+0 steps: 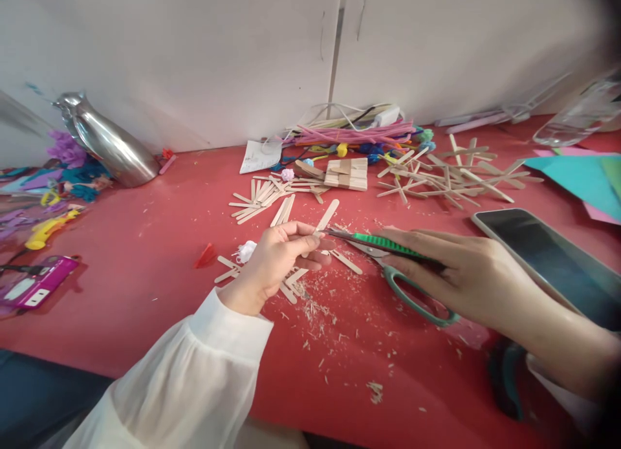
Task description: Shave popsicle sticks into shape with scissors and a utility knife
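Note:
Between the thumb and fingers of my left hand (291, 251) is a wooden craft stick (327, 216), its rounded end pointing up and away. My right hand (451, 268) grips a green utility knife (383, 243) whose blade end meets the stick close to my left fingertips. Under the knife, scissors (417, 300) with grey-green handles lie on the table. More craft sticks (347, 261) lie beneath and beside my left hand, partly hidden by it. Wood shavings (315, 306) are scattered on the table below both hands.
The red table (169, 294) ends at a pale cabinet. Behind my hands are bundled sticks (347, 174), joined sticks (456, 171) and pipe cleaners (349, 135). A phone (548, 258) lies right; a steel jug (111, 138), yellow glue gun (51, 229) and purple power strip (39, 284) are left.

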`<state>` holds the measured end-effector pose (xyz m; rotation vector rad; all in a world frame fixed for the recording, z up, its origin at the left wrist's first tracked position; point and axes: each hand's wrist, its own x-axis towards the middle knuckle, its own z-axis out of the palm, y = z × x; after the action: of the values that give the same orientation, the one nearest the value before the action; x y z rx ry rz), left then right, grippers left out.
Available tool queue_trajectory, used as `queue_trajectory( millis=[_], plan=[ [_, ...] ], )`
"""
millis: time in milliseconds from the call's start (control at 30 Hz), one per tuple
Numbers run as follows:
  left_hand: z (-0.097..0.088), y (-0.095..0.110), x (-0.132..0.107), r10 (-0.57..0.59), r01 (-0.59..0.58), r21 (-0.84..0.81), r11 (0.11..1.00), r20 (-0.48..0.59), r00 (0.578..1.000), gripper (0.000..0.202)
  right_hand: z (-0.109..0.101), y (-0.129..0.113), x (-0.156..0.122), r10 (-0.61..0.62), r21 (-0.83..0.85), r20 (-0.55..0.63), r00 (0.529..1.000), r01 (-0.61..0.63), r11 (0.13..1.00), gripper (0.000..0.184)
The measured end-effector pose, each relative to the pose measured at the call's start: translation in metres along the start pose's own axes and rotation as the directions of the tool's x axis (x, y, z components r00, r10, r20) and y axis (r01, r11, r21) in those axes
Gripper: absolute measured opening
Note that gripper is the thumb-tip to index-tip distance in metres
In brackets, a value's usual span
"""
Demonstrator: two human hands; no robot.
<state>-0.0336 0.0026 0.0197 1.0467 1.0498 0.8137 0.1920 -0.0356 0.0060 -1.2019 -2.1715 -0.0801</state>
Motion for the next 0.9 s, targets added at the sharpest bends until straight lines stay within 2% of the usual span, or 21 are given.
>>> queue_trajectory(
  millis=[67,133,167,233,333,400,433,467,500,567,600,633,667,733,800,900],
  plan=[
    [0.0,-0.002,0.001,0.018,-0.018,0.018,1.0,-0.004,1.0,0.006,0.0,-0.002,0.0,0.034,0.021,0.015,0.999,-0.034,0.999,0.028],
    [0.0,-0.005,0.003,0.075,-0.074,0.062,0.995,-0.01,0.997,0.008,-0.001,-0.006,0.001,0.164,0.13,0.107,0.981,-0.178,0.975,0.028],
    [0.0,-0.007,0.003,0.11,-0.108,0.094,0.99,-0.011,0.994,0.009,-0.001,-0.007,0.002,0.244,0.199,0.186,0.952,-0.28,0.939,0.029],
    [-0.001,-0.011,0.004,0.183,-0.179,0.162,0.97,-0.008,0.983,0.011,-0.002,-0.009,0.004,0.371,0.318,0.379,0.848,-0.496,0.808,0.035],
    [0.0,-0.017,0.003,0.273,-0.265,0.235,0.935,-0.004,0.962,0.011,-0.002,-0.007,0.007,0.408,0.417,0.627,0.663,-0.729,0.544,0.043],
    [-0.001,-0.017,0.002,0.293,-0.283,0.246,0.927,-0.005,0.956,0.009,-0.002,-0.004,0.007,0.394,0.431,0.695,0.602,-0.787,0.441,0.044],
    [-0.001,-0.017,0.002,0.279,-0.27,0.239,0.933,-0.005,0.96,0.009,-0.001,-0.002,0.006,0.399,0.428,0.686,0.608,-0.781,0.454,0.044],
    [-0.001,-0.016,0.002,0.25,-0.242,0.224,0.944,-0.004,0.968,0.01,0.0,-0.001,0.005,0.411,0.419,0.644,0.645,-0.747,0.516,0.043],
    [-0.001,-0.014,0.003,0.208,-0.203,0.197,0.959,-0.005,0.978,0.011,0.001,0.0,0.004,0.418,0.4,0.569,0.709,-0.682,0.613,0.04],
    [-0.001,-0.011,0.003,0.11,-0.109,0.125,0.986,-0.003,0.994,0.011,0.004,0.001,0.001,0.374,0.303,0.339,0.864,-0.476,0.825,0.033],
    [-0.001,-0.009,0.004,0.07,-0.07,0.088,0.994,0.0,0.998,0.011,0.005,0.001,0.0,0.317,0.228,0.213,0.924,-0.363,0.904,0.03],
    [-0.001,-0.008,0.004,0.042,-0.042,0.059,0.997,0.006,0.999,0.011,0.005,0.0,-0.001,0.25,0.149,0.108,0.962,-0.264,0.953,0.029],
    [-0.001,-0.007,0.004,0.029,-0.029,0.038,0.999,0.01,1.0,0.011,0.005,-0.001,-0.001,0.194,0.081,0.032,0.981,-0.195,0.977,0.029],
    [0.0,-0.007,0.004,0.033,-0.033,0.027,0.999,0.006,0.999,0.012,0.004,-0.004,-0.001,0.154,0.032,-0.025,0.988,-0.154,0.988,0.029],
    [0.001,-0.007,0.004,0.057,-0.056,0.055,0.997,-0.007,0.998,0.013,0.002,-0.008,0.001,0.212,0.087,0.0,0.977,-0.211,0.974,0.032],
    [0.002,-0.009,0.003,0.089,-0.086,0.126,0.988,-0.013,0.996,0.017,0.0,-0.01,0.002,0.31,0.162,0.105,0.945,-0.324,0.932,0.036]
  ],
)
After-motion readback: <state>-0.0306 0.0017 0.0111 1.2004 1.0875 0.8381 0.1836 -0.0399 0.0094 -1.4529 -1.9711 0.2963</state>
